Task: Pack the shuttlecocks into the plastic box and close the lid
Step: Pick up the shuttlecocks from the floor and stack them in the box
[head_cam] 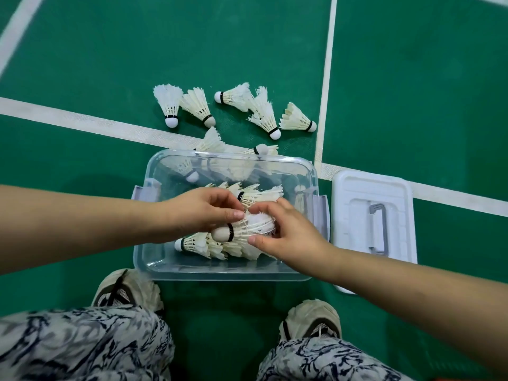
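A clear plastic box (308, 171) stands open on the green court floor in front of my feet. Several white feather shuttlecocks (217, 247) lie inside it. Both hands are over the box on one shuttlecock (247, 228) lying sideways, cork to the left. My left hand (200, 210) pinches it near the cork and my right hand (288, 229) grips its feather skirt. Another shuttlecock (258, 195) lies just behind my fingers. Several more shuttlecocks (264, 116) lie scattered on the floor beyond the box. The white lid (357, 193) with a grey handle lies flat to the right of the box.
White court lines (325, 78) cross the green floor behind and beside the box. My two shoes (129, 292) and patterned trouser legs are close to the box's near edge. Grey latches (320, 215) hang on the box's short sides.
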Demonstrator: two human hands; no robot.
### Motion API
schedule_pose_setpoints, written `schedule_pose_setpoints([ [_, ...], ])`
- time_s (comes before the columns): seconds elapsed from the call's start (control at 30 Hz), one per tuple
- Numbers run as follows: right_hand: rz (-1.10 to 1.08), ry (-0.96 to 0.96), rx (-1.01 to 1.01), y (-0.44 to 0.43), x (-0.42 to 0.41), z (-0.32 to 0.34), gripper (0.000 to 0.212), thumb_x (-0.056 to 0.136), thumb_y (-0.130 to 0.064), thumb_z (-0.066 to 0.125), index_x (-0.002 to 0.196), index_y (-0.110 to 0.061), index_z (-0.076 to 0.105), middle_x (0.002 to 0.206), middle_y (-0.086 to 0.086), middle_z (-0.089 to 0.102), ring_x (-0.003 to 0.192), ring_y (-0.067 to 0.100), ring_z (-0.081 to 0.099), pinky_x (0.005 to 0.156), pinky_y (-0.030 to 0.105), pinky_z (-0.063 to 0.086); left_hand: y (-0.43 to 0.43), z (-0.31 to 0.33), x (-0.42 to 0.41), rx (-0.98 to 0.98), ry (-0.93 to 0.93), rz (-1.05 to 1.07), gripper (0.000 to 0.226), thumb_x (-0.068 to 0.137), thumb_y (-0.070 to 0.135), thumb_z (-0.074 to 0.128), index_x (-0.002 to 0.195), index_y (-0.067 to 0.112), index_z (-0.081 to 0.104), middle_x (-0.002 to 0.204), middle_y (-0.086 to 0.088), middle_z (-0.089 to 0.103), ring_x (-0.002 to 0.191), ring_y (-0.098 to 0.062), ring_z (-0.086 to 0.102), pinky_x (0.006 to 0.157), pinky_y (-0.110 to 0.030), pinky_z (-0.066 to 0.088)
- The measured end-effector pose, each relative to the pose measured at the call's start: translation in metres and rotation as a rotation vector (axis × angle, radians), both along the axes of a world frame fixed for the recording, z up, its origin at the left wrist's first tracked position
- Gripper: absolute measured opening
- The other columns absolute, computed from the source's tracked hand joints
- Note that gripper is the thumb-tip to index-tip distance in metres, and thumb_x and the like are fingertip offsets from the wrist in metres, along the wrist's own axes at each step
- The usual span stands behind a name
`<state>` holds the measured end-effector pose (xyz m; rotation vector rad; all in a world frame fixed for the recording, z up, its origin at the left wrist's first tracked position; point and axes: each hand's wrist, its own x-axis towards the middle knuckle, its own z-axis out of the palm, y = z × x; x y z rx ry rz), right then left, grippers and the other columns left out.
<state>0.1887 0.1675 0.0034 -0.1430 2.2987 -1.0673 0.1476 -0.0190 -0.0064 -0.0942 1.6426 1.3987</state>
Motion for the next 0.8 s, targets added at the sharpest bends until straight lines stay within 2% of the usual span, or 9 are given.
schedule_pose_setpoints([
  [0.07, -0.029, 0.014, 0.011, -0.001, -0.001, -0.002, 0.044, 0.079, -0.032, 0.068, 0.120, -0.028, 0.052, 0.110, -0.008, 0.044, 0.078, 0.001, 0.046, 0.077, 0.020, 0.036, -0.002, -0.003, 0.002, -0.005, -0.019, -0.071, 0.022, 0.074, 0.014, 0.073, 0.091, 0.016, 0.060, 0.084, 0.000, 0.061, 0.066, -0.008, 0.057, 0.061, -0.018, 0.050],
  [0.13, -0.059, 0.018, 0.010, -0.002, -0.001, -0.003, 0.044, 0.078, -0.031, 0.070, 0.119, -0.028, 0.053, 0.109, -0.009, 0.045, 0.079, 0.004, 0.047, 0.076, 0.020, 0.037, -0.003, -0.005, 0.004, -0.032, -0.068, -0.144, 0.032, 0.070, 0.020, 0.076, 0.096, 0.020, 0.057, 0.082, 0.002, 0.060, 0.066, -0.007, 0.057, 0.064, -0.023, 0.051],
  [0.27, -0.053, 0.024, -0.047, -0.005, -0.001, -0.003, 0.049, 0.075, -0.024, 0.072, 0.120, -0.029, 0.052, 0.109, -0.009, 0.043, 0.078, 0.001, 0.046, 0.080, 0.021, 0.042, -0.003, -0.003, 0.000, -0.068, -0.077, -0.145, 0.024, 0.080, 0.017, 0.065, 0.100, 0.024, 0.054, 0.074, 0.003, 0.057, 0.053, -0.003, 0.055, 0.060, -0.022, 0.046],
  [0.37, -0.088, 0.029, -0.079, -0.005, -0.004, 0.000, 0.060, 0.073, -0.019, 0.074, 0.126, -0.027, 0.048, 0.107, -0.009, 0.039, 0.077, 0.004, 0.051, 0.083, 0.024, 0.049, -0.004, -0.001, -0.004, -0.047, -0.061, -0.235, 0.054, 0.078, 0.008, 0.067, 0.118, 0.033, 0.042, 0.078, -0.003, 0.054, 0.058, -0.002, 0.057, 0.057, -0.018, 0.047],
  [0.43, -0.120, 0.026, -0.086, -0.005, -0.007, 0.001, 0.063, 0.072, -0.017, 0.075, 0.127, -0.027, 0.046, 0.109, -0.008, 0.039, 0.076, 0.005, 0.055, 0.083, 0.027, 0.052, -0.004, 0.001, -0.004, -0.050, -0.079, -0.294, 0.064, 0.077, 0.007, 0.069, 0.124, 0.038, 0.038, 0.085, -0.010, 0.051, 0.065, -0.006, 0.059, 0.061, -0.018, 0.050],
  [0.53, -0.143, 0.021, -0.090, -0.003, -0.009, 0.000, 0.061, 0.072, -0.016, 0.075, 0.126, -0.026, 0.047, 0.111, -0.005, 0.040, 0.076, 0.005, 0.058, 0.083, 0.029, 0.053, -0.004, 0.000, -0.002, -0.068, -0.098, -0.262, 0.040, 0.077, 0.008, 0.068, 0.107, 0.027, 0.050, 0.093, -0.011, 0.058, 0.077, -0.015, 0.063, 0.066, -0.028, 0.056],
  [0.6, -0.155, 0.020, -0.084, -0.001, -0.009, -0.001, 0.057, 0.075, -0.016, 0.073, 0.125, -0.025, 0.047, 0.113, -0.004, 0.040, 0.076, 0.006, 0.060, 0.084, 0.029, 0.052, -0.004, -0.002, -0.002, -0.095, -0.078, -0.205, 0.016, 0.079, 0.011, 0.066, 0.085, 0.019, 0.054, 0.084, -0.007, 0.062, 0.074, -0.016, 0.064, 0.072, -0.035, 0.054],
  [0.7, -0.189, 0.051, -0.049, 0.004, -0.013, -0.001, 0.048, 0.080, -0.019, 0.068, 0.124, -0.024, 0.049, 0.113, -0.004, 0.041, 0.072, 0.005, 0.060, 0.084, 0.027, 0.050, -0.008, -0.004, -0.007, -0.225, 0.043, -0.139, 0.013, 0.079, 0.018, 0.067, 0.070, 0.014, 0.058, 0.074, -0.001, 0.061, 0.070, -0.011, 0.060, 0.074, -0.032, 0.053],
  [0.8, -0.213, 0.108, -0.017, 0.012, -0.017, -0.001, 0.038, 0.084, -0.022, 0.062, 0.120, -0.026, 0.051, 0.108, -0.006, 0.043, 0.062, -0.002, 0.053, 0.069, 0.010, 0.042, -0.014, -0.003, -0.017, -0.372, 0.292, -0.012, 0.013, 0.073, 0.025, 0.071, 0.065, 0.017, 0.065, 0.079, -0.001, 0.058, 0.075, -0.017, 0.054, 0.069, -0.028, 0.045],
])
